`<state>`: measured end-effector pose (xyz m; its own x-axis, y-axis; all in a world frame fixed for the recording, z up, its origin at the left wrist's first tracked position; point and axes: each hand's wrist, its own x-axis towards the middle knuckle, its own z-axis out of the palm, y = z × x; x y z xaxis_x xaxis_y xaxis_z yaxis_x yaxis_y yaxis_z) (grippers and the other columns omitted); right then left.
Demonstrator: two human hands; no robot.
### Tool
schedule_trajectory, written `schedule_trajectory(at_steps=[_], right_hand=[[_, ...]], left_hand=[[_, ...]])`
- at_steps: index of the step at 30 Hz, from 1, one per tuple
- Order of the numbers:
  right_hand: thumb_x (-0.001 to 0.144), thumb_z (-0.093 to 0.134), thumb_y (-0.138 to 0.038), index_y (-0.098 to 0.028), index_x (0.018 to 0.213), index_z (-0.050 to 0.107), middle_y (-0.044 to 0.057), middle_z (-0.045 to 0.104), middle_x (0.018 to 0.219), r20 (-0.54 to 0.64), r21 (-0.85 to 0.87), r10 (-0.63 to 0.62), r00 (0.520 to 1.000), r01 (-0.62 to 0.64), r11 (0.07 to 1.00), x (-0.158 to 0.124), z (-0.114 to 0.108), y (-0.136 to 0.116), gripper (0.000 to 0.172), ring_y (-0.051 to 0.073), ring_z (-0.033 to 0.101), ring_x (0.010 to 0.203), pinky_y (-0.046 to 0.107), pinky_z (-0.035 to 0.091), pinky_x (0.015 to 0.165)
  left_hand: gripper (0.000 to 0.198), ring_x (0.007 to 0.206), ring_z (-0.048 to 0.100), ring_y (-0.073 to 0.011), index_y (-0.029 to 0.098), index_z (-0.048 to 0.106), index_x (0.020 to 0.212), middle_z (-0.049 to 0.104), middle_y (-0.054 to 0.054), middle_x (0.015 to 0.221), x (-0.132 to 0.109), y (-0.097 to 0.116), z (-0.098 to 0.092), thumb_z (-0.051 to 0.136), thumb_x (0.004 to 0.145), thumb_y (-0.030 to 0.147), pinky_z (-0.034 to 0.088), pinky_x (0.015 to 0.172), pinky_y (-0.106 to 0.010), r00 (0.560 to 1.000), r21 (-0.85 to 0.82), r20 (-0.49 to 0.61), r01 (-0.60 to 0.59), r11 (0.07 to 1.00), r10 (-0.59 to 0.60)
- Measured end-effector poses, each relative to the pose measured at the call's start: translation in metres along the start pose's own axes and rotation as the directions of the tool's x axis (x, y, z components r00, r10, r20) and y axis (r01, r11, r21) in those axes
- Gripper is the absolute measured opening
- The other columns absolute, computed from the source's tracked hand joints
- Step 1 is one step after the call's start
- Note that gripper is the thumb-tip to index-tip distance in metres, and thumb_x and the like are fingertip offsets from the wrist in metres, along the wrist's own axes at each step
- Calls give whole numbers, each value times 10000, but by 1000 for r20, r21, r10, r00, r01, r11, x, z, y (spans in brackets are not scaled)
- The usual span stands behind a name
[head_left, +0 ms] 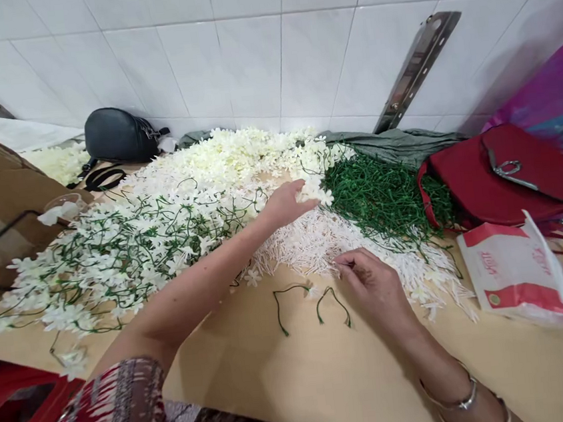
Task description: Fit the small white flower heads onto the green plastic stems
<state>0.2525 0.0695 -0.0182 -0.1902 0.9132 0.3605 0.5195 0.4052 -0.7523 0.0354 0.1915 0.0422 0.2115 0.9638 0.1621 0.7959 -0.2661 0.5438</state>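
Two-hand work at the petal and stick piles

Left hand [288, 203] reaches to the loose petals [235, 155], mid-table toward the wall; its grip cannot be told. Lift petals singly, forearm raised above the stemmed flowers [128, 240]. Right hand [373, 283] has thumb and finger close together at the near edge of the white sticks [310, 245]; whether it grips one cannot be told. Separate sticks singly. Around: black bag [117, 135], rear left; green stems [370, 195], right of the petals; red bag [529, 175] and packet [499, 275] limit rightward reach.

Left hand [288, 203] at white flowers [250, 150] (piled)
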Motion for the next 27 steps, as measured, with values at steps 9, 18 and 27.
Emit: schedule_trajectory(at_steps=[9, 18, 27], right_hand=[[924, 597, -264, -239, 869, 682, 48, 726, 877, -85, -61, 13, 996, -18, 998, 5, -12, 0, 105, 235, 684, 848, 385, 535, 781], [935, 636, -263, -275, 894, 702, 54, 750, 914, -130, -157, 61, 990, -81, 984, 5, -21, -3, 78, 270, 711, 910, 430, 547, 847], [925, 696, -234, -286, 919, 719, 16, 755, 855, -300, -181, -185, 936, 134, 974, 6, -20, -5, 58, 234, 722, 825, 416, 567, 777]], left_hand=[[438, 1524, 396, -390, 182, 622, 1303, 403, -241, 1581, -97, 9, 21, 762, 890, 224, 449, 1186, -539, 923, -3, 113, -370, 929, 368], [285, 1306, 614, -230, 226, 671, 1172, 635, -122, 1370, -120, -1, 13, 714, 962, 414, 507, 1124, -419, 935, -173, -163, -340, 924, 314], [366, 1375, 608, -213, 253, 590, 1365, 664, -77, 1436, -124, 9, 13, 323, 1119, 299, 382, 1272, -486, 920, -404, -265, -377, 833, 288]])
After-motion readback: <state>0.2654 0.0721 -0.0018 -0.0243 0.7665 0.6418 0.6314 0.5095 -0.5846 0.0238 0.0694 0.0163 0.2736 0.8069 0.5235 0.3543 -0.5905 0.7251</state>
